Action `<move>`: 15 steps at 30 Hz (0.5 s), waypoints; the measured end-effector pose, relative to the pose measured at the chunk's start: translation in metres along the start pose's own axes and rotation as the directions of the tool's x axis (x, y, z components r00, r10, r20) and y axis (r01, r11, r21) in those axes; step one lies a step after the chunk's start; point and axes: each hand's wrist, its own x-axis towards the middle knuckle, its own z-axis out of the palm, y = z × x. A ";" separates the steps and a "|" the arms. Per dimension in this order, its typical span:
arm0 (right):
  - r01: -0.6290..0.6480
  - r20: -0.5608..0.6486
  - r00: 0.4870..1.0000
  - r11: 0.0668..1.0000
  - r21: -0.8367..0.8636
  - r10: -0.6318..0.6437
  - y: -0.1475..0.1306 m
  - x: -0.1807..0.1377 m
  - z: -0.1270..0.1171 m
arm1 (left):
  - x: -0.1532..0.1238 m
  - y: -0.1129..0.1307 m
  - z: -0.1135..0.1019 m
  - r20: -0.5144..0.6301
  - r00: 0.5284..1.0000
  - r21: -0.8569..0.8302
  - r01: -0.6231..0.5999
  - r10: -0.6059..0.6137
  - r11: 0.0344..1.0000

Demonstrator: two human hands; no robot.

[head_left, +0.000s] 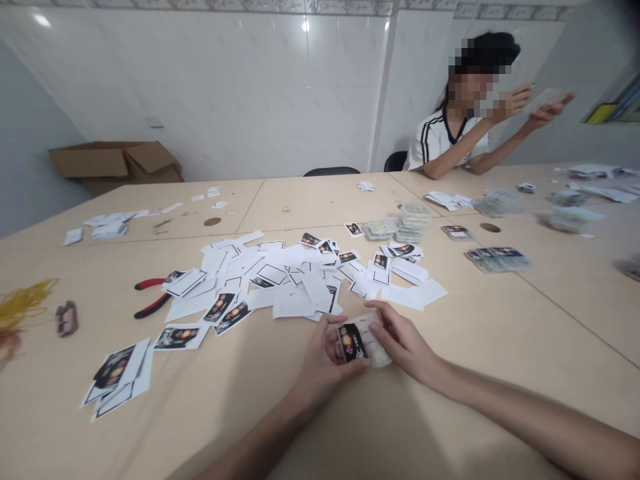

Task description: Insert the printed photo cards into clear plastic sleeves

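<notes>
Between my two hands, just above the near part of the table, is a small clear plastic box [381, 348] with a dark printed label card [351, 343] at its left part. My left hand [330, 353] grips the box from the left, its thumb along the lower edge of the card. From the right, my right hand [400, 340] curls its fingers over the top of the box. Just beyond my hands spreads a heap of white paper cards [295, 300], some blank, some printed dark.
Red-handled pliers [153, 311] lie left of the heap, near a small pinkish clip [67, 319] and yellow strings [25, 300]. Clear boxes [413, 217] and labelled packs [500, 259] sit to the right. Across the table [240, 413] sits a co-worker [450, 143]; a cardboard box [115, 163] stands behind.
</notes>
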 end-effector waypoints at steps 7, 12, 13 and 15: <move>-0.071 0.028 0.997 0.989 0.128 0.068 0.002 0.001 0.000 | 0.003 0.001 -0.005 -0.020 1.000 0.023 0.012 -0.012 1.000; -0.051 -0.024 0.998 0.978 0.204 0.057 0.002 0.002 0.001 | 0.003 0.001 -0.004 0.021 0.999 0.097 -0.039 0.037 0.995; -0.051 -0.032 0.998 0.970 0.236 0.060 0.003 0.002 0.001 | 0.002 0.001 -0.004 0.026 0.999 0.118 -0.039 0.036 0.992; -0.058 -0.032 0.997 0.954 0.294 0.071 0.003 0.004 0.001 | 0.001 0.002 -0.003 0.034 0.999 0.152 -0.022 0.017 0.988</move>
